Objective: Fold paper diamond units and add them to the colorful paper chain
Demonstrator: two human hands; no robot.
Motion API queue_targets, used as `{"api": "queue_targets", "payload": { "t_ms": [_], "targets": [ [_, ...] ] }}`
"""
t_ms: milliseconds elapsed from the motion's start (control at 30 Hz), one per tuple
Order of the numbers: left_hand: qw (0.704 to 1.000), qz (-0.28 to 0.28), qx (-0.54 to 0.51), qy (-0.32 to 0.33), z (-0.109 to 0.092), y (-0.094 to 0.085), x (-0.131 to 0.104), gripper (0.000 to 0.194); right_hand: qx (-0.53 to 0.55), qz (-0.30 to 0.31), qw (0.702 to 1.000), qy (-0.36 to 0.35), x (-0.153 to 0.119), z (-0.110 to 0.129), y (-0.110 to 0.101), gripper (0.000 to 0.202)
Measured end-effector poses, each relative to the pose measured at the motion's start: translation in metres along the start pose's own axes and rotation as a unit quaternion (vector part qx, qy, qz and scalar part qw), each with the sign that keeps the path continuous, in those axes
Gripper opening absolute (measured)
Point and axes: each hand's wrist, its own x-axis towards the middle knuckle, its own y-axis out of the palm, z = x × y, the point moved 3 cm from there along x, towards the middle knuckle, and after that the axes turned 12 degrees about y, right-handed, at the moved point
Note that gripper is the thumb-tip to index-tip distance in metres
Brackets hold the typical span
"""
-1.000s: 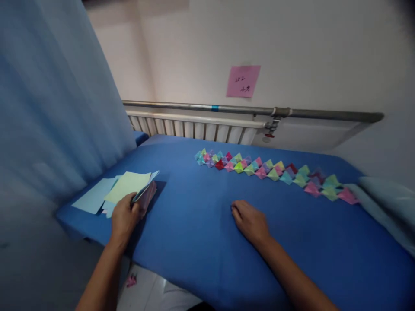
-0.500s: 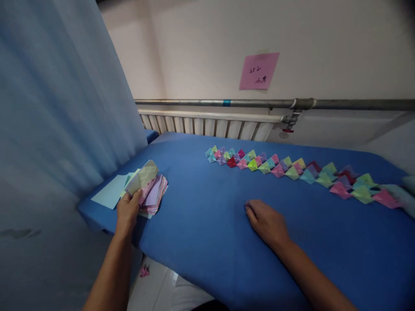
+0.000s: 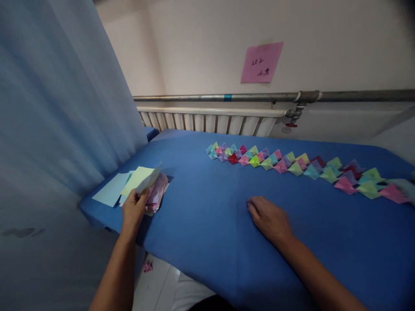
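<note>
My left hand [image 3: 133, 209] pinches a thin pale paper sheet [image 3: 149, 179], its far edge lifted, over a stack of coloured square papers [image 3: 157, 196]. A pale yellow-green sheet [image 3: 136, 178] and a light blue sheet [image 3: 110, 190] lie left of the stack. My right hand [image 3: 268, 218] rests on the blue surface [image 3: 207, 207] with its fingers curled in; whether anything is under them is hidden. Beyond it runs a long row of folded paper diamonds [image 3: 254, 161] in many colours, larger toward the right.
A light blue curtain [image 3: 58, 108] hangs on the left. Behind the surface are a white radiator [image 3: 207, 123], a metal pipe [image 3: 259, 97] and a red valve handle [image 3: 291, 125]. A pink note [image 3: 262, 63] is on the wall. Pink folded paper [image 3: 148, 266] lies on the floor.
My left hand has moved a little right over the stack, the paper in it swinging right and uncovering the pale yellow-green sheet. My right hand stays curled on the surface.
</note>
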Motion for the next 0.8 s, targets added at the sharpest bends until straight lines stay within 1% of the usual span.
{"api": "queue_targets", "payload": {
  "t_ms": [67,133,233,300,367,433,500,600,667,800],
  "targets": [
    [0.999,0.027,0.023,0.026,-0.005,0.001,-0.005,0.042,0.003,0.000,1.000,0.004,0.000,0.000,0.000,0.028],
    [0.995,0.053,0.053,0.062,-0.009,0.003,-0.009,0.048,0.006,-0.004,1.000,0.005,-0.001,0.001,-0.001,0.027],
    [0.975,0.104,0.137,0.142,-0.012,0.008,-0.011,0.057,0.004,-0.006,1.000,0.006,-0.001,0.001,-0.001,0.028],
    [0.960,0.129,0.182,0.171,-0.012,0.009,-0.011,0.060,0.000,-0.003,1.000,0.007,-0.001,0.001,-0.001,0.028],
    [0.963,0.136,0.178,0.147,-0.011,0.007,-0.009,0.063,-0.003,0.000,1.000,0.009,-0.001,0.001,-0.001,0.028],
    [0.978,0.132,0.131,0.094,-0.009,0.003,-0.005,0.061,-0.003,-0.003,1.000,0.009,-0.001,0.001,-0.001,0.028],
    [0.988,0.126,0.077,0.048,-0.008,-0.003,0.000,0.051,0.003,-0.012,1.000,0.007,-0.001,0.001,-0.001,0.028],
    [0.992,0.120,0.038,0.022,-0.006,-0.010,0.007,0.036,0.010,-0.021,1.000,0.001,-0.002,0.002,-0.001,0.027],
    [0.994,0.103,0.020,0.007,-0.004,-0.014,0.011,0.034,0.009,-0.022,1.000,-0.001,-0.002,0.002,-0.001,0.027],
    [0.999,0.038,-0.009,-0.028,0.001,-0.016,0.015,0.032,0.000,-0.023,1.000,0.001,-0.002,0.001,0.000,0.027]
  ]
}}
